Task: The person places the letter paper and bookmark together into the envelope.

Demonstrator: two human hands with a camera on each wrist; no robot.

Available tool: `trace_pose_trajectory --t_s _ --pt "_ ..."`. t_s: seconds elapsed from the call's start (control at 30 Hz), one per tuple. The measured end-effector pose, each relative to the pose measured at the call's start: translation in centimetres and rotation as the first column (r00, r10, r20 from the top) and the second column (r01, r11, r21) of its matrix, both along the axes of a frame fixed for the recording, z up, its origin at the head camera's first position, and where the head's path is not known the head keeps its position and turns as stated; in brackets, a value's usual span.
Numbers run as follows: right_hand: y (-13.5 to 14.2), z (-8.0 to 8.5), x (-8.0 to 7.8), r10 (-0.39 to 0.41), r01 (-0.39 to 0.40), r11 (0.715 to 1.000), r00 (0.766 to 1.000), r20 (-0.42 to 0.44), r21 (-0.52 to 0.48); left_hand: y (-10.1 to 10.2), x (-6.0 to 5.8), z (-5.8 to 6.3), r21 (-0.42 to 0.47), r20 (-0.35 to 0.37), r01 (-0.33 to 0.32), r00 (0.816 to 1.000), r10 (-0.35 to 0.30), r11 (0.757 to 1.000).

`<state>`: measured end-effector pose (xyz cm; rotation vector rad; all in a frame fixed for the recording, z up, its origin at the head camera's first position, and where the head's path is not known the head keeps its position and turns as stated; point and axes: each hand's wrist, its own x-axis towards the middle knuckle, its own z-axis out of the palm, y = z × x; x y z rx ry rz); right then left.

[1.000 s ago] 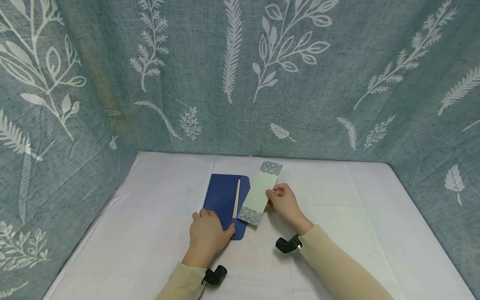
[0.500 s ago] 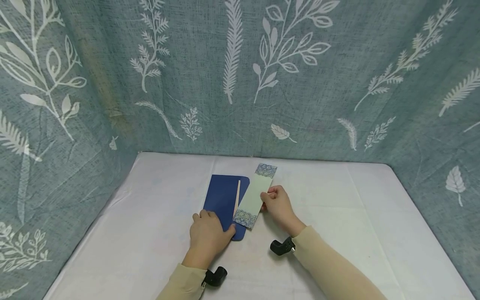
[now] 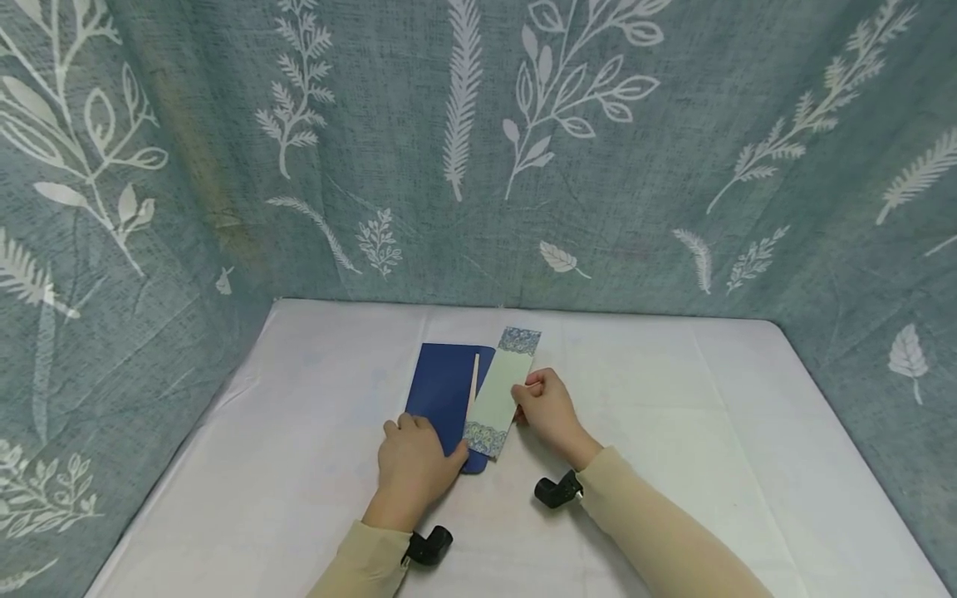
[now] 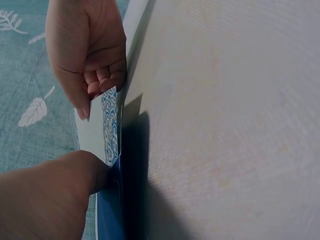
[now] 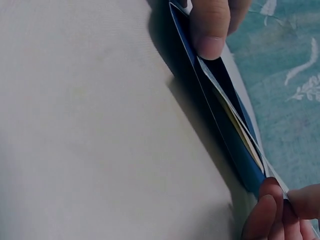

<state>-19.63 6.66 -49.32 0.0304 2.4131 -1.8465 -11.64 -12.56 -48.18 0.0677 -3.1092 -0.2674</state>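
Observation:
A dark blue paper envelope (image 3: 441, 386) lies on the table, its right-hand opening spread apart. My left hand (image 3: 414, 465) grips its near end, with the thumb (image 5: 210, 42) at the mouth in the right wrist view. My right hand (image 3: 552, 413) pinches the right long edge of a pale green card (image 3: 507, 389) with blue patterned ends. Tilted, the card's left edge enters the envelope's mouth; its near patterned end (image 4: 110, 125) reaches the left thumb in the left wrist view. A cream paper (image 5: 245, 137) shows inside the envelope beside the card.
A white cloth (image 3: 673, 415) covers the table. Blue-green curtains with white leaf prints (image 3: 419, 149) stand behind and at both sides. Black wrist cameras (image 3: 429, 546) sit at both cuffs.
My right hand has brought the pale green card left, over the envelope's right edge, hiding more of the cream strip. My left hand has stayed in place on the envelope.

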Motion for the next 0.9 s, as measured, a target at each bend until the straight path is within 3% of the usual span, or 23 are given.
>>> trace_pose_trajectory --t_s 0.47,0.73,0.9 --pt "-0.45 0.10 0.35 0.080 -0.077 0.995 0.996 0.043 -0.065 -0.03 0.04 0.09 0.006 -0.027 -0.004 1.000 0.004 1.000" --pt "-0.46 0.03 0.48 0.130 -0.128 0.984 0.992 -0.001 0.120 -0.06 -0.05 0.01 0.006 -0.025 0.001 1.000 -0.001 1.000" --pt "-0.65 -0.06 0.41 0.159 -0.152 0.973 0.987 -0.025 0.171 0.04 -0.10 0.07 0.003 -0.004 -0.005 1.000 0.005 1.000"
